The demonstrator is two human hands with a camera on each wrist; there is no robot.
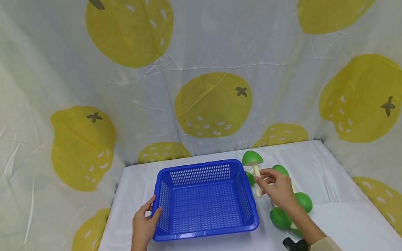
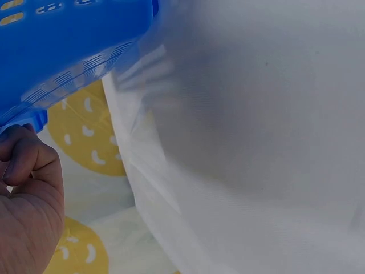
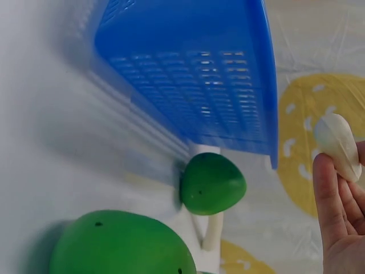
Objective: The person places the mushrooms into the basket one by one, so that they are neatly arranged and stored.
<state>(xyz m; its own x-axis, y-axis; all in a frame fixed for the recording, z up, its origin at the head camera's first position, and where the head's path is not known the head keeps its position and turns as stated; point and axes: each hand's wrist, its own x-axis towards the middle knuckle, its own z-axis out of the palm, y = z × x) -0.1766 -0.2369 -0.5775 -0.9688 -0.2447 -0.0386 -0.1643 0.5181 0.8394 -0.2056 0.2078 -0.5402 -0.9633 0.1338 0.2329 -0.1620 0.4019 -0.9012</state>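
Observation:
A blue perforated plastic basket sits in the middle of the white-covered table, with nothing inside it. My left hand holds its left rim, thumb on the inner side. Just past the right rim, my right hand pinches the pale stem of a green-capped toy mushroom, cap up. In the right wrist view only the pale stem end shows between thumb and fingers. Several more such mushrooms lie under and around the right forearm, among them one green cap and another cap partly covered.
A green mushroom lies close against the basket's right wall. A white cloth covers the table. Behind and at both sides hangs a pale curtain printed with yellow fruit. Dark wrist gear shows near the right sleeve.

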